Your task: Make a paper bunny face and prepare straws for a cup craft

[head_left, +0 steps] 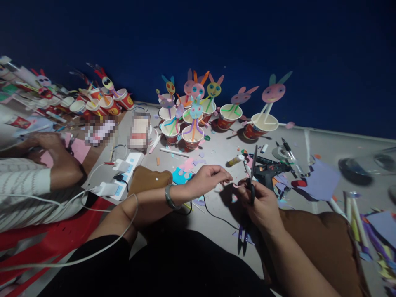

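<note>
My right hand (261,204) is closed around a pair of dark scissors (254,165), blades pointing up. A small curled scrap of pink paper (237,186) shows at its fingertips. Just left of it, my left hand (208,179) has its fingers pressed together in a pinch; anything between them is too small to make out. Below the right hand lie purple-handled snips (243,239). A black glue gun (266,173) rests beyond that hand, near a glue stick (236,160). Blue paper pieces (182,176) lie behind my left wrist.
Paper cups (193,138) with paper rabbit figures stand along the blue wall, and more cups (109,106) crowd the far left. A power strip (131,165) with white cables lies left. A co-worker's arm (66,173) rests beyond it. Purple paper (321,179) lies at right.
</note>
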A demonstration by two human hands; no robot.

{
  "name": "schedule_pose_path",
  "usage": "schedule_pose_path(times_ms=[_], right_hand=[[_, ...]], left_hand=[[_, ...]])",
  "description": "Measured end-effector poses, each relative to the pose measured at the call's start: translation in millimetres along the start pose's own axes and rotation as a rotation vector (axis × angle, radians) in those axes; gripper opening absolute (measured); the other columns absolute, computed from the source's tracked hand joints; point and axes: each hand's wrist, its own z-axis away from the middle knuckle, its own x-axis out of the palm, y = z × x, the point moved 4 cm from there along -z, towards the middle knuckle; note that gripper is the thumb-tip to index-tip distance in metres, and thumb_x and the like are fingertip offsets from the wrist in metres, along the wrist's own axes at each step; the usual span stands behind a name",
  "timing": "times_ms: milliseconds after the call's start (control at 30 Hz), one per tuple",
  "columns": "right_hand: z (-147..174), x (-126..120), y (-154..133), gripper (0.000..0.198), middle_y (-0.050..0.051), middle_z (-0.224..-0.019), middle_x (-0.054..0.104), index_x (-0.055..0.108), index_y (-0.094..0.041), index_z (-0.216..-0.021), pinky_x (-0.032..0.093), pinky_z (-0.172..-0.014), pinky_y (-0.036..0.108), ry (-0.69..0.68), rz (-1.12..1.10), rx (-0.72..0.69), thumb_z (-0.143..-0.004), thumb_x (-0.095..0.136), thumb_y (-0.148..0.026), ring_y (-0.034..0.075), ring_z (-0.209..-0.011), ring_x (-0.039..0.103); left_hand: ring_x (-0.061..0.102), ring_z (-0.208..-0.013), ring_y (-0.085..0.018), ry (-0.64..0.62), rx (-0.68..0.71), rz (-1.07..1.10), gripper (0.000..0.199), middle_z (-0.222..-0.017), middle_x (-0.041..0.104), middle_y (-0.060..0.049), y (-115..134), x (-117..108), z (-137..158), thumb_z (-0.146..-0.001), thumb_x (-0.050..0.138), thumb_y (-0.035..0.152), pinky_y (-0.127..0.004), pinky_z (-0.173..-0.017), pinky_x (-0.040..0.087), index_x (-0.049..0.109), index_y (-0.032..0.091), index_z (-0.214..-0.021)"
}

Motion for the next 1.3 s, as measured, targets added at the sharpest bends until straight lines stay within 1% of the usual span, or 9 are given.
schedule_pose_path(times_ms=[167,367,500,600,700,767,1033,1167,1300], right_hand=[[-0.6,2.3,-2.5,0.031,-0.002,-0.062,0.052,0.062,-0.021,-0.065,0.034,-0.042,0.025,0.009,-0.112,0.060,-0.070,0.086,-0.040,0.009,-0.050,0.038],[0.3,0.9,-3.5,0.028,-0.004,-0.055,0.046,0.064,-0.022,-0.069,0.033,-0.042,0.025,-0.007,-0.107,0.070,-0.073,0.085,-0.040,0.009,-0.047,0.036],[-0.9,0.7,-4.3,0.030,-0.002,-0.060,0.050,0.063,-0.022,-0.068,0.036,-0.044,0.026,-0.039,-0.104,0.051,-0.072,0.086,-0.041,0.010,-0.049,0.038],[-3.5,2.0,-7.3,0.032,0.000,-0.066,0.055,0.062,-0.022,-0.066,0.040,-0.049,0.027,-0.079,-0.082,0.009,-0.071,0.086,-0.042,0.012,-0.054,0.044],[-5.5,3.8,-9.7,0.033,0.001,-0.067,0.056,0.062,-0.022,-0.065,0.044,-0.054,0.027,-0.136,-0.040,-0.037,-0.071,0.086,-0.044,0.014,-0.060,0.049],[-5.8,4.5,-10.8,0.035,0.000,-0.065,0.055,0.061,-0.021,-0.064,0.043,-0.055,0.027,-0.162,-0.026,-0.051,-0.072,0.085,-0.045,0.014,-0.060,0.049],[-4.7,7.3,-18.1,0.038,0.000,-0.063,0.055,0.059,-0.022,-0.061,0.045,-0.057,0.028,-0.176,-0.025,-0.029,-0.072,0.085,-0.047,0.014,-0.058,0.049],[-4.2,7.0,-15.8,0.037,0.000,-0.064,0.056,0.060,-0.021,-0.062,0.046,-0.056,0.027,-0.141,-0.042,-0.001,-0.072,0.085,-0.047,0.013,-0.059,0.050],[-1.7,1.0,-6.4,0.032,0.001,-0.064,0.056,0.064,-0.021,-0.069,0.044,-0.051,0.027,-0.017,-0.064,0.033,-0.079,0.078,-0.049,0.013,-0.057,0.048]], left_hand=[[0.051,-0.066,-0.007,-0.107,0.019,-0.092,0.025,-0.071,0.064,0.000,3.4,0.5,-0.9,-0.075,0.075,0.036,-0.023,-0.065,0.039,0.070,0.011,-0.077],[0.052,-0.065,-0.007,-0.154,-0.021,-0.164,0.017,-0.070,0.064,-0.001,1.2,2.3,-0.3,-0.077,0.072,0.029,-0.023,-0.064,0.039,0.069,0.012,-0.076],[0.052,-0.065,-0.007,-0.147,-0.025,-0.186,0.015,-0.070,0.064,0.000,1.9,0.4,-0.9,-0.079,0.070,0.026,-0.023,-0.065,0.040,0.069,0.011,-0.076],[0.054,-0.066,-0.008,-0.149,0.011,-0.226,0.017,-0.073,0.066,-0.001,4.1,-2.5,-1.3,-0.080,0.071,0.029,-0.023,-0.066,0.041,0.070,0.012,-0.078],[0.058,-0.073,-0.010,-0.208,0.104,-0.315,0.019,-0.077,0.068,-0.002,9.2,-3.0,-0.1,-0.077,0.075,0.033,-0.024,-0.070,0.044,0.072,0.014,-0.079],[0.061,-0.077,-0.011,-0.243,0.151,-0.374,0.016,-0.079,0.070,-0.003,12.3,-2.6,1.2,-0.077,0.076,0.030,-0.025,-0.075,0.046,0.073,0.015,-0.077],[0.060,-0.075,-0.010,-0.325,0.158,-0.496,0.006,-0.080,0.069,-0.002,8.3,0.2,1.5,-0.076,0.073,0.020,-0.024,-0.075,0.045,0.075,0.014,-0.078],[0.060,-0.076,-0.010,-0.348,0.089,-0.420,0.007,-0.080,0.070,-0.002,2.0,1.3,0.7,-0.076,0.073,0.021,-0.023,-0.076,0.046,0.076,0.015,-0.080],[0.060,-0.076,-0.010,-0.238,0.015,-0.189,0.020,-0.078,0.070,-0.003,1.0,-0.2,-1.1,-0.075,0.078,0.034,-0.025,-0.075,0.045,0.075,0.013,-0.075]])
